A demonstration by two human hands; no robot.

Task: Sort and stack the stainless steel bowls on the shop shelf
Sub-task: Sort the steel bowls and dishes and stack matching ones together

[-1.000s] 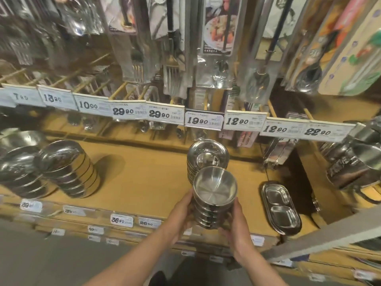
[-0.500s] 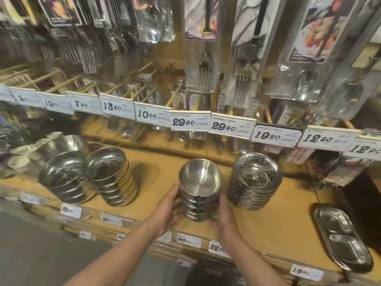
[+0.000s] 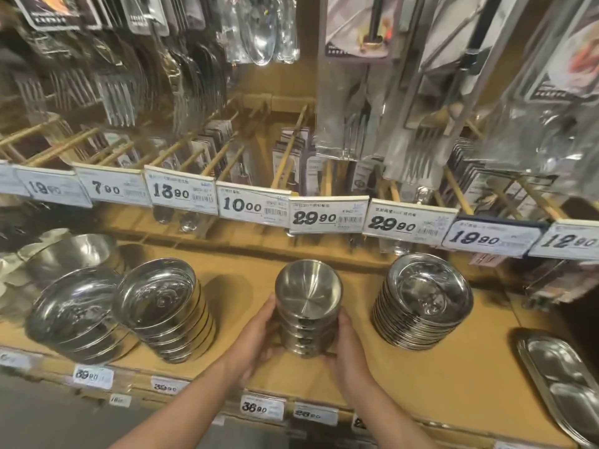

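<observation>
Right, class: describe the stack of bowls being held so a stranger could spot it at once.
On the wooden shelf below the price tags, find the bowl stack cupped between the left hand and right hand. It is narrower than the neighbouring stacks, with a matte, brushed inside.

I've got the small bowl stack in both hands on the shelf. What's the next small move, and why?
Probably ease both hands off. The small bowl stack looks set down on the shelf, upright, in the gap between the wide bowl stack and the shallow dish stack, touching neither. The left hand and right hand cup its sides; release slowly in case it leans.
</observation>
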